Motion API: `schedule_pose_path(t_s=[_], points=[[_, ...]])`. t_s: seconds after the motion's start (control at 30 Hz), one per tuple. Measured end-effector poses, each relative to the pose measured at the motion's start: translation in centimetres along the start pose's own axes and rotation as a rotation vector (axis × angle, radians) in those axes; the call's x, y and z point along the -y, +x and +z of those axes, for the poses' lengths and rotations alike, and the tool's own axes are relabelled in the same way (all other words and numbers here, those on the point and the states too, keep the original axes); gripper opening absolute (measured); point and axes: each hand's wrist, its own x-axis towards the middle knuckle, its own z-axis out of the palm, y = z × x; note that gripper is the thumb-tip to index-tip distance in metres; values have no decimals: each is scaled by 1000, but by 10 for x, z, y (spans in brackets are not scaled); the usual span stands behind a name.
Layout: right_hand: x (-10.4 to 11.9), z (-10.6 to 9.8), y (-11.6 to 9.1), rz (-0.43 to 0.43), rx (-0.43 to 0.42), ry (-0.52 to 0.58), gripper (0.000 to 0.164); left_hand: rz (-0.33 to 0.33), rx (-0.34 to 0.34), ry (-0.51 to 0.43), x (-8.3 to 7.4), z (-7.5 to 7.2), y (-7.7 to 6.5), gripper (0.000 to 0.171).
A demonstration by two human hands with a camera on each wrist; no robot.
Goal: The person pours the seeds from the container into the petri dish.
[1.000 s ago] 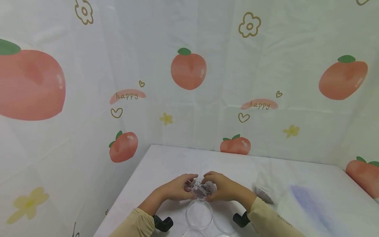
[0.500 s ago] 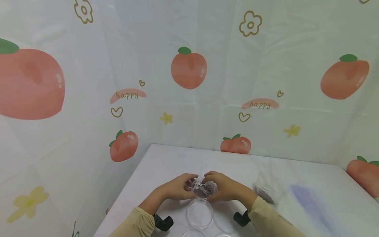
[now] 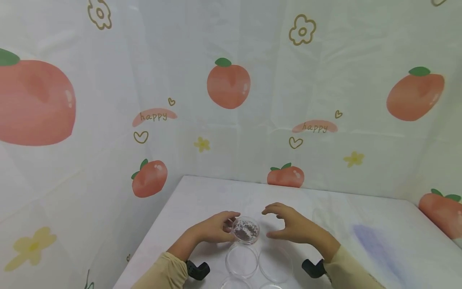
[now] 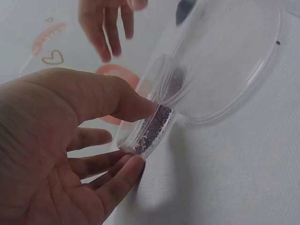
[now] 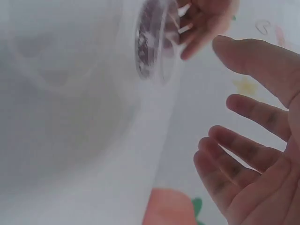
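Observation:
A round clear petri dish [image 3: 246, 230] holds dark purple-brown granules, with pale gaps showing among them. My left hand [image 3: 216, 228] grips its left side. In the left wrist view the thumb [image 4: 136, 107] is at the upper edge and the fingertips [image 4: 133, 164] are at the lower edge of the dish. My right hand [image 3: 294, 224] is apart from the dish on its right, thumb and fingers spread in a loose curve around nothing. In the right wrist view its fingers [image 5: 243, 150] hold nothing.
Clear round dishes lie toward me: one [image 3: 242, 261] just in front, another [image 3: 276, 265] to its right, and two more cut off by the lower frame edge. A faint transparent bag [image 3: 322, 214] lies behind my right forearm. A bluish smudge [image 3: 377, 251] marks the white table [image 3: 202, 192].
My right hand has let go of the petri dish and moved off to the right, its fingers opening. My left hand stays at the dish. The granules look more spread out than before.

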Motion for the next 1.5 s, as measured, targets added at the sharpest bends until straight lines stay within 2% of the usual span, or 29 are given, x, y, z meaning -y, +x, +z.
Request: schedule_pose_path(t_s=[0.07, 0.23, 0.5, 0.77, 0.9, 1.03, 1.17, 1.33, 1.5], points=[[2, -8, -8, -10, -52, 1, 53, -1, -1, 0, -3, -1, -2, 78], [1, -25, -28, 27, -145, 7, 52, -3, -6, 16, -6, -3, -4, 78], [-16, -40, -47, 26, -227, -6, 39, 5, -27, 52, 1, -6, -6, 72], [-23, -50, -70, 46, -321, -64, 48, -3, -25, 75, 0, -11, -14, 69], [-27, -56, -84, 55, -373, -84, 48, -17, -27, 89, 2, -10, -17, 58], [-27, -60, -96, 101, -399, -61, 49, -28, -30, 82, 0, -7, -24, 48], [-29, -63, -107, 163, -409, -51, 50, -21, -29, 55, -1, -4, -33, 46], [-33, -64, -116, 205, -437, -79, 60, -6, -13, 7, -1, -2, -41, 44], [-37, -67, -122, 241, -457, -97, 69, 9, -7, -3, -5, -1, -46, 37]])
